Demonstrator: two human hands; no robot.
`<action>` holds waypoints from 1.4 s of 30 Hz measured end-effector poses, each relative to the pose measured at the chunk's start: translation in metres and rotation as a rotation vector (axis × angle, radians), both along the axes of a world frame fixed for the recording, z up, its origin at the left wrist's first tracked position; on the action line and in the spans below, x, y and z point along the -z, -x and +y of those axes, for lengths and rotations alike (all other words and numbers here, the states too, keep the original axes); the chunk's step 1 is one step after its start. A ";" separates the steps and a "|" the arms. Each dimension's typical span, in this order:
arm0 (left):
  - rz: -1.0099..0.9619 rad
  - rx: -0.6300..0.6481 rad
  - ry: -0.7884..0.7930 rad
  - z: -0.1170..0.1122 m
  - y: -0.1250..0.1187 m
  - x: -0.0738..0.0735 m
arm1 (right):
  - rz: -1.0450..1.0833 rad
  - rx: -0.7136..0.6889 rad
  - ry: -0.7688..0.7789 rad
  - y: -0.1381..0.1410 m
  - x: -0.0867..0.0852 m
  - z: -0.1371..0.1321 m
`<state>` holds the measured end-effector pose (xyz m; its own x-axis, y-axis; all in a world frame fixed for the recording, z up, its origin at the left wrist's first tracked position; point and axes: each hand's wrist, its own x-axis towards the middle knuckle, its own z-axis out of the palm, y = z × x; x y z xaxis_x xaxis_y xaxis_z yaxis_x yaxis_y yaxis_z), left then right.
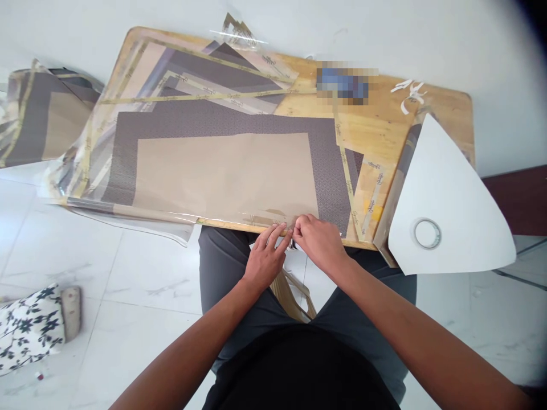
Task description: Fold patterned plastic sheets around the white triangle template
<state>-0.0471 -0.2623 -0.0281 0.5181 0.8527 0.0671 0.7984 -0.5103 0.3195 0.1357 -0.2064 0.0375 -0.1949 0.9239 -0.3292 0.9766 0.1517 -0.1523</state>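
A beige sheet with a dark patterned border lies across the wooden table, with clear plastic and gold lettered strips around it. At the table's front edge, my left hand rests with fingers stretched out over the sheet's near edge. Right beside it, my right hand is closed in a pinch, its fingertips nearly touching my left fingers. What the pinch holds, if anything, is hidden. A faint lettered patch shows through the plastic just beyond my hands.
More plastic-wrapped sheets overlap at the back left. A white curved sheet bearing a tape roll overhangs the right end. White scraps and a blurred-out item lie behind. A floral cushion is on the tiled floor.
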 end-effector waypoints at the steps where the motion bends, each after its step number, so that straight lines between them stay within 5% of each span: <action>1: -0.005 -0.001 0.003 0.000 0.000 0.001 | -0.023 -0.005 0.005 0.002 0.000 0.001; 29: 0.036 -0.010 -0.031 0.000 -0.001 0.000 | 0.118 0.176 -0.176 -0.004 0.027 -0.017; 42: 0.092 -0.012 -0.007 0.014 -0.009 -0.018 | 0.539 0.286 -0.117 -0.028 0.026 -0.017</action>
